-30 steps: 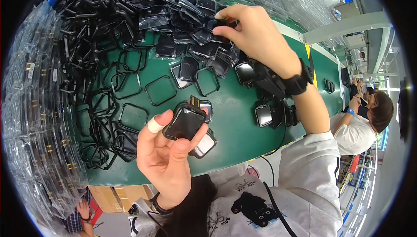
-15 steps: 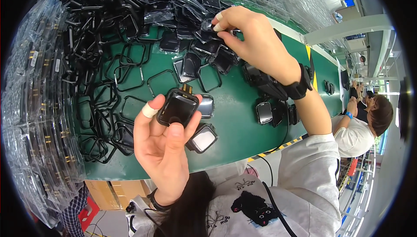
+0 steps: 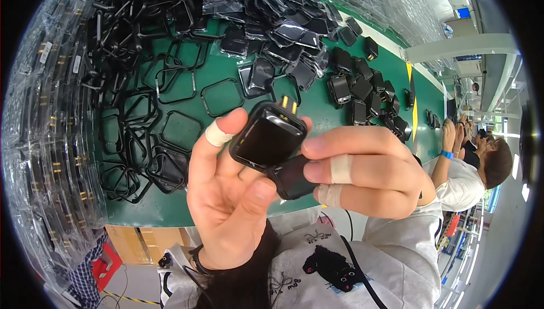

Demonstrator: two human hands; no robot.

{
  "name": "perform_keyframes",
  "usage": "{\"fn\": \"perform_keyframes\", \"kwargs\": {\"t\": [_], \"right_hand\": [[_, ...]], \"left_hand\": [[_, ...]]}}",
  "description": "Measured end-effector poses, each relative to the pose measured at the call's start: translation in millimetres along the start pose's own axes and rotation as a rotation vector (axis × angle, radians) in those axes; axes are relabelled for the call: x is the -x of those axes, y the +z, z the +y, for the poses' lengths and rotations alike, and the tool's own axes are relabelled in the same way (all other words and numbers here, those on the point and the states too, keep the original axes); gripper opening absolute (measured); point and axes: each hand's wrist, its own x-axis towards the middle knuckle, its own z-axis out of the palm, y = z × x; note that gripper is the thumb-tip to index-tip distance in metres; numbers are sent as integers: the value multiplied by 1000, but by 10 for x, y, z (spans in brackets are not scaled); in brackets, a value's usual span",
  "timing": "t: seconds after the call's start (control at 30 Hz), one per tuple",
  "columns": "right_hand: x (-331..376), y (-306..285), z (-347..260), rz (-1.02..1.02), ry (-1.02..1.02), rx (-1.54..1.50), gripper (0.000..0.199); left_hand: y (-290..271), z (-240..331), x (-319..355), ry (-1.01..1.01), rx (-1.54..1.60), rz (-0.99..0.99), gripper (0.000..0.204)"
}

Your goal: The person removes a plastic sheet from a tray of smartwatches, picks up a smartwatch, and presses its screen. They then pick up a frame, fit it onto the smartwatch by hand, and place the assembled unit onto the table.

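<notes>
Flat green surface (image 3: 147, 214) underlies both hands. Left hand (image 3: 224, 215), nearer, grips from lower left a tilted, glossy black, rounded-square, gold-tabbed module (image 3: 269, 141); right hand (image 3: 377, 180), at the module's lower right, pinches a thin dark panel (image 3: 290, 180), contact unclear.

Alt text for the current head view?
Over a green table, the left hand holds a black rounded-square screen unit with gold tabs, and the right hand pinches a dark flat piece by its lower edge. Beyond lie loose black frames, plastic-wrapped dark pieces and a cluster of black units.
</notes>
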Motion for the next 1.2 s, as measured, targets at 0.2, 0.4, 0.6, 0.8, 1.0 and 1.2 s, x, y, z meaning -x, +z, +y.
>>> {"fn": "perform_keyframes", "kwargs": {"t": [0.2,0.4,0.6,0.8,1.0,1.2], "right_hand": [[73,24,86,90,-126,-7,14],[12,-388,62,-97,267,-236,21],[-100,-118,-23,-15,643,-331,22],[-49,-106,-2,-48,578,-234,24],[-43,-47,-79,-16,638,-346,24],[213,28,-149,118,553,-395,25]], "left_hand": [[38,9,14,-113,-100,70,64],[-11,-86,5,-119,-281,-54,51],[-19,-52,94,-136,-341,-88,55],[-12,-48,71,-179,-444,-71,54],[-113,-91,86,-6,-560,-89,45],[61,-115,84,52,-693,70,28]]}}
